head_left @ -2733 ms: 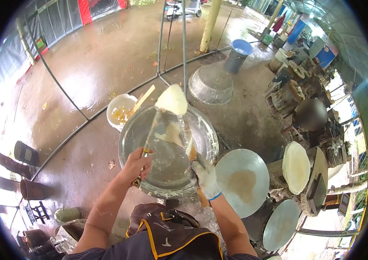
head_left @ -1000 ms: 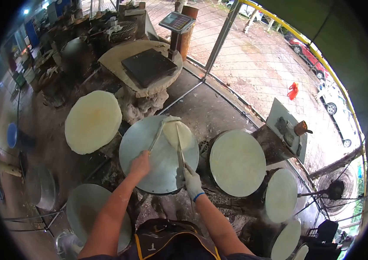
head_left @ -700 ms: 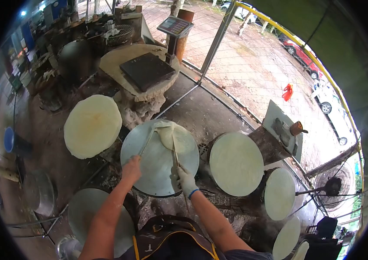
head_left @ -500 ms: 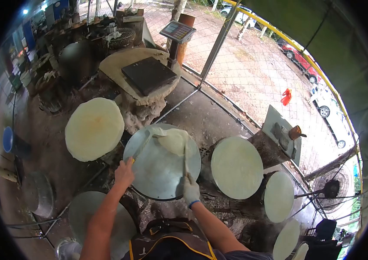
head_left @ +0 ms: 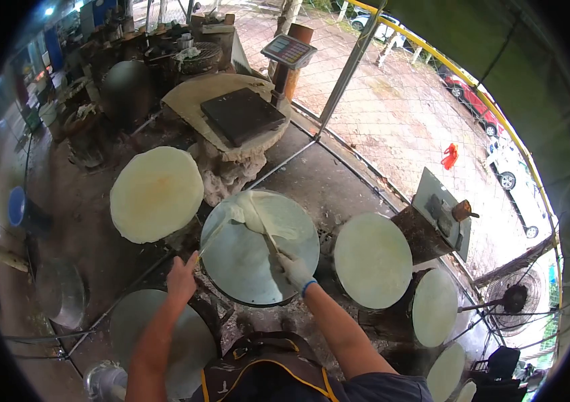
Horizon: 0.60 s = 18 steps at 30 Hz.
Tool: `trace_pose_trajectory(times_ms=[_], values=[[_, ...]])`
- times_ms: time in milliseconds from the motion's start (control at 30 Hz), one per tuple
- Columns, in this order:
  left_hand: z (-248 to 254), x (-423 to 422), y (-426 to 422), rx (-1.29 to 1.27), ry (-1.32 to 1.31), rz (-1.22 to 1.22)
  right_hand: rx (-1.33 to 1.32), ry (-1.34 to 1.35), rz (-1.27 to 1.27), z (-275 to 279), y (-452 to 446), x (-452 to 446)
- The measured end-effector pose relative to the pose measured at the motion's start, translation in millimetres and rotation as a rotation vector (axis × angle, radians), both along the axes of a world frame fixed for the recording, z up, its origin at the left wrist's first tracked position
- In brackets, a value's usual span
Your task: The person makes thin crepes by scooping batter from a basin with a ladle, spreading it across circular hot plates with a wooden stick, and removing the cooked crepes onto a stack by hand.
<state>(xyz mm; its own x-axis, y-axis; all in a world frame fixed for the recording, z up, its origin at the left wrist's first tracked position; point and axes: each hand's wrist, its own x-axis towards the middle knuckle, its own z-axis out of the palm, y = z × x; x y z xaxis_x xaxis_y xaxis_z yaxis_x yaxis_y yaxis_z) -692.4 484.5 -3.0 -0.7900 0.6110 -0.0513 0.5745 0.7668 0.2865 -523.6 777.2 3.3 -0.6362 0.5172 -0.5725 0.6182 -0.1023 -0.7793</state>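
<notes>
Before me is a round metal griddle with a pale, soft sheet of dough or batter bunched on its far part. My left hand, bare, is closed around the handle of a long thin spatula. Its far end meets the left side of the pale mass. A white work glove covers my right hand, which grips a second thin spatula or stick slanting up-left into the mass. The exact shape of both tool tips is hidden by the batter.
Pale-coated round griddles line the right side, and a large flatbread lies at the left. Beyond stands a stump table with a black scale platform. A fan and wire fence are at the right.
The right-hand tool has swung from nearly upright to leaning left, closer to the left tool's tip. The pale mass has shifted and spread rightward. My left hand has moved slightly back toward me.
</notes>
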Motion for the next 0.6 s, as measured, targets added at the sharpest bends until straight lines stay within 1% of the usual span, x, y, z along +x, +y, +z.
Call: trace_pose_trajectory(times_ms=[33, 100, 133, 233, 267, 300, 333, 367, 400, 433, 500, 533, 600], values=[[2.3, 3.0, -8.3, -0.004, -0.020, 0.031, 0.012, 0.049, -0.086, -1.9, 4.1, 7.3], [8.2, 8.3, -25.1, 0.075, -0.057, 0.057, 0.036, 0.149, -0.253, -27.0, 5.9, 26.7], [7.5, 13.2, -32.9, 0.113, -0.078, 0.072, 0.003, 0.375, -0.365, -84.5, 9.1, 27.0], [-14.4, 29.9, -47.6, 0.374, -0.106, 0.062, 0.447, 0.077, 0.064, -27.5, -11.8, -10.8], [-19.1, 37.2, -50.1, 0.442, -0.058, 0.032, 0.208, 0.182, 0.036, -44.5, -6.5, -23.9], [-22.7, 42.2, -51.0, 0.510, -0.006, -0.002, 0.080, 0.177, 0.055, -40.4, -3.1, -20.0], [-25.9, 46.9, -51.9, 0.580, 0.046, -0.035, -0.046, 0.170, 0.077, 3.1, -2.5, -14.8], [-31.7, 53.4, -55.9, 0.646, -0.010, 0.002, -0.171, 0.158, 0.102, 27.4, 3.7, -8.6], [-38.4, 60.3, -61.7, 0.710, -0.069, 0.040, -0.113, 0.204, 0.081, -2.9, 17.7, 3.5], [-41.6, 63.2, -63.9, 0.776, -0.124, 0.077, -0.080, 0.214, 0.000, -17.8, 25.6, 10.6], [-32.5, 72.0, -61.8, 0.721, -0.265, 0.181, -0.015, 0.229, -0.152, -36.7, 37.4, 18.4], [-24.0, 78.3, -61.6, 0.686, -0.339, 0.231, 0.043, 0.263, -0.105, -17.9, 26.9, 10.2], [2.0, 83.6, -44.2, 0.825, -0.669, 0.333, -0.131, 0.227, 0.125, -9.3, 23.5, -15.8]])
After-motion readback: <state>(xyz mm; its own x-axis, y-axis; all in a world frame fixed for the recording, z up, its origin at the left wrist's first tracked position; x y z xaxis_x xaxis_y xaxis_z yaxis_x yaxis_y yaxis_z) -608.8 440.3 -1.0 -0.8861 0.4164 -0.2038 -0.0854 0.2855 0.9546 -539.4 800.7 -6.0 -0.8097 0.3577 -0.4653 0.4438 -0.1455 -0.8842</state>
